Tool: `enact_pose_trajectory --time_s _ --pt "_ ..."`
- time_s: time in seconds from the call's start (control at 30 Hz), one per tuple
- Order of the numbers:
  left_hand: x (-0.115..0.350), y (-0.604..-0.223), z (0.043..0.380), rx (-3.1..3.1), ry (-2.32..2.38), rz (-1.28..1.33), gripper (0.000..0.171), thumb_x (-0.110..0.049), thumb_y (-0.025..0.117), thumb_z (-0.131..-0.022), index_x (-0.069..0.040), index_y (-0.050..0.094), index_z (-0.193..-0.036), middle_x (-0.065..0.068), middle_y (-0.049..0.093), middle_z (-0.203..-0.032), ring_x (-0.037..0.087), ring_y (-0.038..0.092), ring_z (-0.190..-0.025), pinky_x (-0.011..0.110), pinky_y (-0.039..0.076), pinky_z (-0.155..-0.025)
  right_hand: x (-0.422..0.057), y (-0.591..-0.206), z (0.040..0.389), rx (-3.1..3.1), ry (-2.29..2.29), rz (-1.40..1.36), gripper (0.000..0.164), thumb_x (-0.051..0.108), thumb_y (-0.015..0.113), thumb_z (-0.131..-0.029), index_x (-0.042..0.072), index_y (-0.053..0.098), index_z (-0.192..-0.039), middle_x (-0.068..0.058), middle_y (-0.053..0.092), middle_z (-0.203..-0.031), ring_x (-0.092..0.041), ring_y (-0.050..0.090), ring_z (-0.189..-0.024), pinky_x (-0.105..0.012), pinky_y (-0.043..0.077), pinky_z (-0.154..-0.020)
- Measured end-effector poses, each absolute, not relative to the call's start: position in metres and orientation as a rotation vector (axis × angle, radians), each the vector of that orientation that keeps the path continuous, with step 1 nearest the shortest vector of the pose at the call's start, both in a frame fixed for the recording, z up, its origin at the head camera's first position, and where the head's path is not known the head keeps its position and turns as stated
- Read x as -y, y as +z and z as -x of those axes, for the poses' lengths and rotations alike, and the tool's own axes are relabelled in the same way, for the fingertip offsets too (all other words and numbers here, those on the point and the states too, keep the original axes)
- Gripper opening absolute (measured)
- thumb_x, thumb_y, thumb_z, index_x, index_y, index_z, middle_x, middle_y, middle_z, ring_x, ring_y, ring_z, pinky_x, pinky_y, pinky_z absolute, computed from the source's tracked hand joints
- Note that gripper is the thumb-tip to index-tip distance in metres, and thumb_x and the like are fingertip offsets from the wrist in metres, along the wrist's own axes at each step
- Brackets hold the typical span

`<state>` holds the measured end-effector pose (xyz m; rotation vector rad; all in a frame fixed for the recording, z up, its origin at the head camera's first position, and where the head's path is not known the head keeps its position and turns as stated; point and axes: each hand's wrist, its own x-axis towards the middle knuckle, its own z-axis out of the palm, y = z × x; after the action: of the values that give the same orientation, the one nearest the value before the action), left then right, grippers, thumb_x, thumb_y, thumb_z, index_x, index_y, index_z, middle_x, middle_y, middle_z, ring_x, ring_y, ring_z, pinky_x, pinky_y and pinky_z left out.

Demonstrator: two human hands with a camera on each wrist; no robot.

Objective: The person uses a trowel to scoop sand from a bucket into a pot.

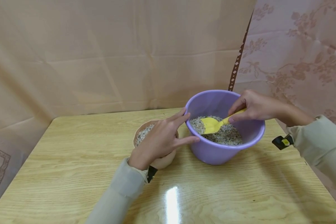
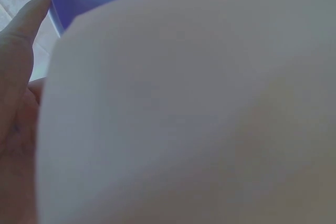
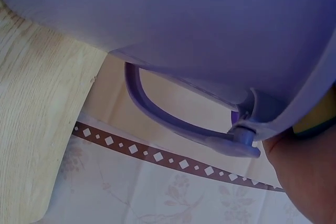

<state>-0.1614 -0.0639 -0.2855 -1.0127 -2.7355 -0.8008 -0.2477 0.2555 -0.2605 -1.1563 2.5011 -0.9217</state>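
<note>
A purple bucket (image 1: 217,155) with gravel (image 1: 229,137) in it stands tilted toward the left on the table. Inside it, my right hand (image 1: 257,105) grips the handle of a yellow toy shovel (image 1: 211,125), whose blade lies on the gravel with some on its tip. My left hand (image 1: 161,137) touches the bucket's left rim with fingers and thumb stretched out. Under that hand is a pale, peach-rimmed pot (image 1: 165,160), partly hidden, also holding gravel. In the left wrist view a blurred pale surface (image 2: 173,108), probably the pot, covers most of the picture.
The wood-grain table (image 1: 72,174) carries both containers, the bucket near its right back edge. Behind hangs a beige curtain (image 1: 114,56), with a floral cloth (image 1: 302,46) at the right. The bucket's purple handle (image 3: 173,121) hangs at its side in the right wrist view.
</note>
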Motion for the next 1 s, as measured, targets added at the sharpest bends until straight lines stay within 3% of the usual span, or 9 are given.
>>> enact_pose_trajectory --time_s 0.57,0.7,0.9,1.0 --pt "0.0649 -0.2860 0.1620 2.730 -0.785 1.012 0.079 -0.056 0.067 -0.090 -0.009 0.045 -0.150 0.012 0.035 -0.158 -0.003 0.055 -0.059 0.019 0.048 -0.062 -0.2579 -0.2563 0.2465 -2.491 -0.959 1.158 0.010 0.010 0.081 -0.083 0.009 0.080 -0.093 0.001 0.077 -0.087 -0.009 0.073 -0.079 -0.026 0.058 -0.067" --pt "0.0653 -0.2862 0.1622 2.726 -0.788 1.020 0.080 -0.055 0.068 -0.090 -0.008 0.044 -0.150 0.012 0.035 -0.158 -0.003 0.056 -0.060 0.019 0.048 -0.060 -0.2597 -0.2554 0.2460 -2.494 -0.971 1.143 0.010 0.008 0.081 -0.083 0.009 0.080 -0.093 0.001 0.077 -0.086 -0.012 0.073 -0.076 -0.026 0.058 -0.065" --pt "0.0657 -0.2862 0.1629 2.718 -0.786 1.030 0.080 -0.055 0.067 -0.090 -0.007 0.044 -0.150 0.012 0.034 -0.158 -0.003 0.056 -0.060 0.019 0.048 -0.060 -0.2623 -0.2516 0.2454 -2.537 -0.953 1.072 0.013 0.009 0.082 -0.082 0.009 0.080 -0.095 0.000 0.077 -0.087 -0.014 0.070 -0.067 -0.027 0.053 -0.051" --pt "0.0660 -0.2862 0.1629 2.721 -0.797 1.029 0.080 -0.054 0.068 -0.090 -0.007 0.044 -0.150 0.012 0.033 -0.158 -0.003 0.056 -0.060 0.019 0.048 -0.060 -0.2635 -0.2512 0.2454 -2.544 -0.955 1.067 0.013 0.008 0.082 -0.082 0.008 0.080 -0.095 -0.001 0.077 -0.087 -0.014 0.071 -0.070 -0.028 0.055 -0.053"
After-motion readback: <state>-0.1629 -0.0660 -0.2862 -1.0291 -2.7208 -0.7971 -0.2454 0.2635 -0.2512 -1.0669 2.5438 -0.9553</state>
